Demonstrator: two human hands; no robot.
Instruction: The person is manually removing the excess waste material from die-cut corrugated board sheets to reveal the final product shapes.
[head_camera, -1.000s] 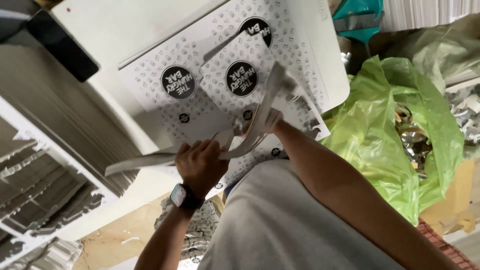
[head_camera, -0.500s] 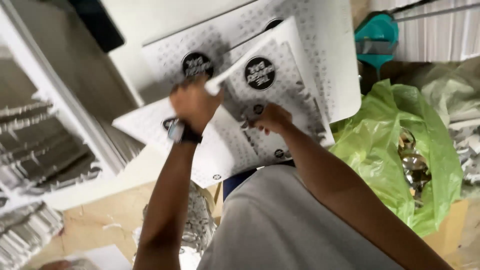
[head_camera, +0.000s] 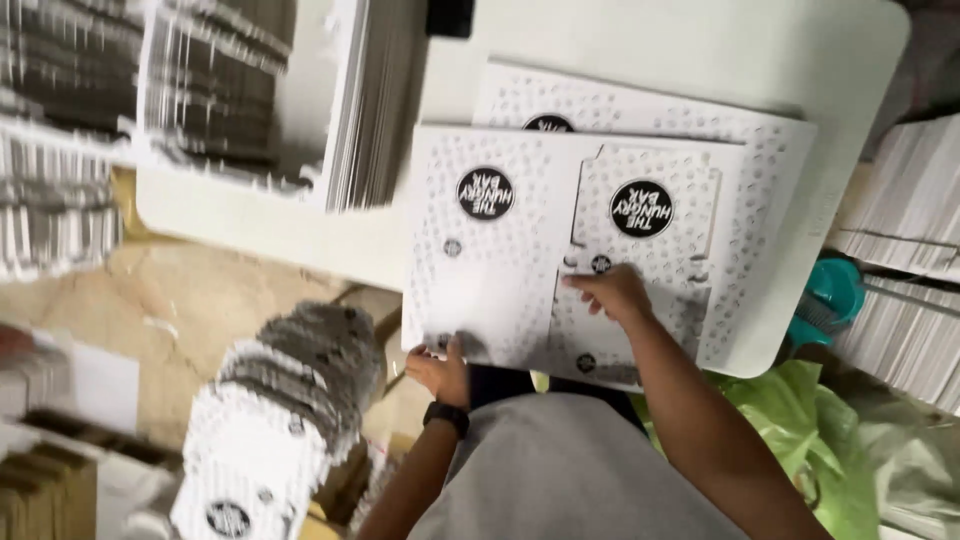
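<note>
The flat printed box blank (head_camera: 560, 250) lay on the white tabletop (head_camera: 700, 50), atop another blank. The left hand (head_camera: 440, 372) pinched its near edge, grip clamped; the right hand (head_camera: 610, 293) pressed flat, fingers apart. Stacked cardboard (head_camera: 250, 90) crowded the room, green plastic bag (head_camera: 800, 420) below.

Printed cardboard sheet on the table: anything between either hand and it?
Nothing visible. The left hand grips the near edge of the printed cardboard sheet, and the right hand lies flat on its cut-out panel. The sheet rests on a second printed sheet on the white table.
</note>
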